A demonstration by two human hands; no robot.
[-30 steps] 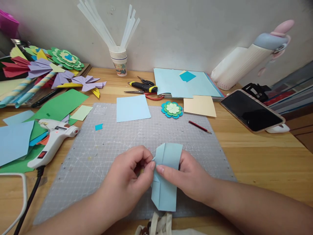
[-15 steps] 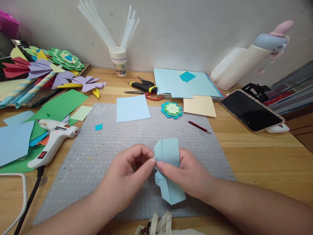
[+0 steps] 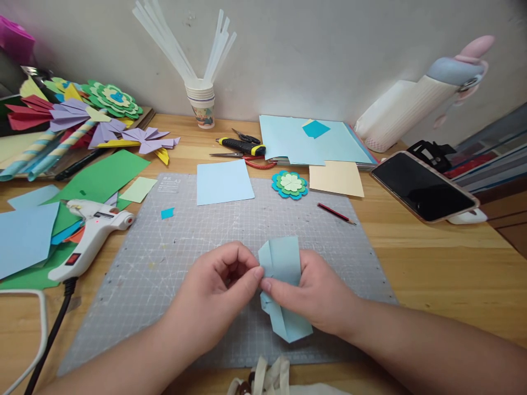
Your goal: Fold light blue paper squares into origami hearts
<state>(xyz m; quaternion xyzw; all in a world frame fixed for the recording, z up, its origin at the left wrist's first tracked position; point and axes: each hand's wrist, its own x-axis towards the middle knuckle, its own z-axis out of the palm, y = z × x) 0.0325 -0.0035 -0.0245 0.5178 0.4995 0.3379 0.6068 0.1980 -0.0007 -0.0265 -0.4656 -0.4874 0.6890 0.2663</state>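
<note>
A folded light-blue paper (image 3: 284, 257) is held upright over the grey cutting mat (image 3: 164, 296), its left corners slanted by folds. My left hand (image 3: 226, 296) pinches the paper's left edge between thumb and fingertips. From the right, my right hand (image 3: 313, 291) grips it, the thumb across the front and the fingers hidden behind. Both thumb tips nearly meet at the middle of the left edge. Below them a small folded flap sticks out, partly covered by the right thumb.
On the mat lie a pale blue square (image 3: 225, 182), a layered paper flower (image 3: 289, 185), a pencil (image 3: 336, 214) and a blue scrap (image 3: 167, 213). A glue gun (image 3: 93, 233) with a cord rests at left on coloured sheets. A phone (image 3: 426, 185) leans at right; scissors (image 3: 259, 161) lie behind.
The folded paper has tilted slightly, and its upper part sits a little lower and further left. Less of the small flap shows. Both hands keep their hold.
</note>
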